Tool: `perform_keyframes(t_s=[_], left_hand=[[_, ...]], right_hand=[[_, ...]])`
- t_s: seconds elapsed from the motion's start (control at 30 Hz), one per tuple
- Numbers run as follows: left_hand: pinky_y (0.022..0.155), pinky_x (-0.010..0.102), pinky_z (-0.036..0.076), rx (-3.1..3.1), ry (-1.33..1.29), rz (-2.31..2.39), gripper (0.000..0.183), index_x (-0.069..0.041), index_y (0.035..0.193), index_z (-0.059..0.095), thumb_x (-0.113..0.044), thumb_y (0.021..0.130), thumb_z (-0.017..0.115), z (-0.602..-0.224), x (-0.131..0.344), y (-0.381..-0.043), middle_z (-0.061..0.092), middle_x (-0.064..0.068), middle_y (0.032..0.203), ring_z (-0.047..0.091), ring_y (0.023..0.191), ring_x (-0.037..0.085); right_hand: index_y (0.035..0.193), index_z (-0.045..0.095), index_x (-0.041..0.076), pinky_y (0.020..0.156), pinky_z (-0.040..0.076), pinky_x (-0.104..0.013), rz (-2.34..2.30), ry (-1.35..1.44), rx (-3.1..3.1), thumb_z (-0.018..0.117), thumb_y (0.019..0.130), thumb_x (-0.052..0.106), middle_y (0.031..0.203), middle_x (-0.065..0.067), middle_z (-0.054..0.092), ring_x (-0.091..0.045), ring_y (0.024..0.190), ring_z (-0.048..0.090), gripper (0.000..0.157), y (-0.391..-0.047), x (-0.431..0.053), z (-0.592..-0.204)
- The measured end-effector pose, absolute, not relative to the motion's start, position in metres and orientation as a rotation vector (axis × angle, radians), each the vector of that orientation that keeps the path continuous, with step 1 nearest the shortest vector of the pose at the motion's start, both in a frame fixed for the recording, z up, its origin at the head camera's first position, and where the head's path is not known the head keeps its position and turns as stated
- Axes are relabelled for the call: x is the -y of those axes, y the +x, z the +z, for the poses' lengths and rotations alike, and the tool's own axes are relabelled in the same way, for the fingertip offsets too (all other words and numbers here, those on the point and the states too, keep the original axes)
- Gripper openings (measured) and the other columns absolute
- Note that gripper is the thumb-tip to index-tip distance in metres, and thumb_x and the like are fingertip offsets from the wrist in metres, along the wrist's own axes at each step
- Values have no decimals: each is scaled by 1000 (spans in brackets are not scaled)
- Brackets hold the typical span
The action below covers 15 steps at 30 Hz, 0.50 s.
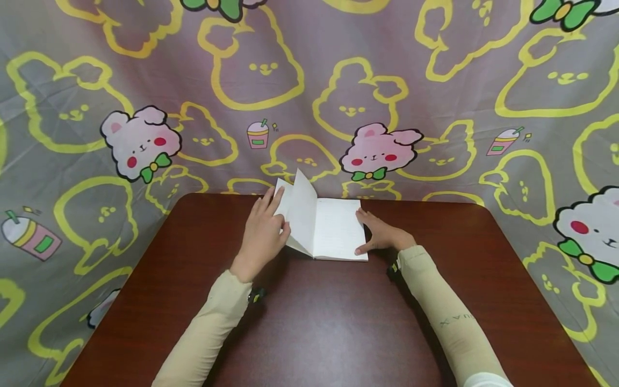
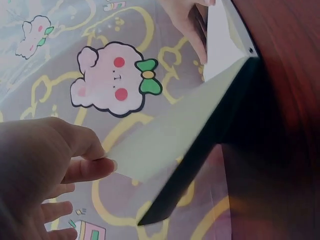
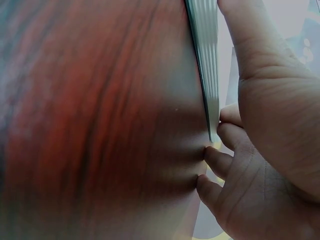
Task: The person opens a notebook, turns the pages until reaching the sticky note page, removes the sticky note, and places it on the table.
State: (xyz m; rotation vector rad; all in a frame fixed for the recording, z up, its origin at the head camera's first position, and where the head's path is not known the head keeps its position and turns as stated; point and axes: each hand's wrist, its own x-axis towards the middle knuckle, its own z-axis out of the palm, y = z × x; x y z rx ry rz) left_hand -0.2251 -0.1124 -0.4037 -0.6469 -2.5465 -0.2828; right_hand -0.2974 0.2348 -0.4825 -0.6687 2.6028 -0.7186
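An open notebook (image 1: 339, 230) with white pages lies on the table, its right-hand page flat and a loose page (image 1: 304, 215) standing up near the spine. At its left side, my left hand (image 1: 261, 231) pinches a page between thumb and index finger; the left wrist view shows that pinched page (image 2: 160, 135) above the dark cover (image 2: 182, 177), which is raised at a slant. My right hand (image 1: 385, 232) rests at the notebook's right edge, thumb on the page's lower corner. In the right wrist view its other fingers (image 3: 217, 162) touch down beside the page stack (image 3: 206, 60).
The dark reddish-brown table (image 1: 319, 328) extends around the notebook. Right behind its far edge hangs a grey curtain (image 1: 309, 118) printed with yellow outlines and pink bunny faces. A small black device (image 1: 256, 294) is worn at the left wrist, another (image 1: 394, 269) at the right.
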Motion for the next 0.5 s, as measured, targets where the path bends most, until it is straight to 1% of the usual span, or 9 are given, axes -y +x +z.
perform_keyframes(t_s=[0.13,0.37,0.5], left_hand=[[120,57,31,2586,-619,-243,27,-4,64,70,-13,90,69,-408,120,-225,42,16,159,33,150,37],[123,55,26,2663,-562,-247,29,-4,63,68,-13,91,69,-416,133,-223,39,15,161,28,153,35],[122,56,27,2686,-525,-262,32,-4,59,65,-12,89,70,-423,138,-223,38,17,161,29,152,38]], right_hand=[[161,8,-5,124,11,-63,-725,-675,-2603,89,76,44,169,-24,3,-45,156,1,127,-297,-236,-482],[160,8,-7,123,12,-63,-732,-692,-2611,89,76,44,169,-26,4,-45,155,1,128,-299,-237,-484],[160,8,-7,124,12,-63,-734,-706,-2609,89,75,45,168,-26,4,-46,155,1,129,-299,-237,-485]])
